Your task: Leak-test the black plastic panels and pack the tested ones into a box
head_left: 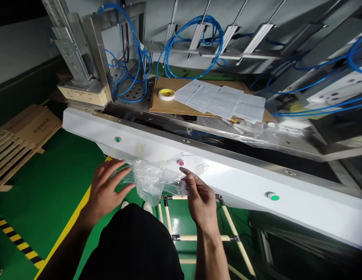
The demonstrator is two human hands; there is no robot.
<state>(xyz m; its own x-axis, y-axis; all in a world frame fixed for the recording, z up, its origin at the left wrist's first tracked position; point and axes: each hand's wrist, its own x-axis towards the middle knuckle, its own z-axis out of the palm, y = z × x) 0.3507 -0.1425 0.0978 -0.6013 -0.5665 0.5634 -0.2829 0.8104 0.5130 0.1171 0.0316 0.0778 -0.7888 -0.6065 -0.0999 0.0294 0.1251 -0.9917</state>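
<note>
A clear plastic bag (152, 181) hangs between my hands, in front of the white machine panel (233, 182). My right hand (201, 196) pinches its right end between thumb and fingers, with the index finger stretched toward the red button (181, 162). At the bag's left edge is my left hand (108, 188), its fingers spread apart and close to the film. Whether the left fingertips touch the plastic is hard to tell. The bag is crumpled and see-through, and I make out nothing inside it.
Green buttons (118, 139) sit on the panel. Behind it, a tape roll (166, 94) and printed papers (216, 99) lie on cardboard (160, 105). Blue hoses (195, 46) loop above. Below stands a cream pipe frame (192, 237); a wooden pallet (11, 151) is at left.
</note>
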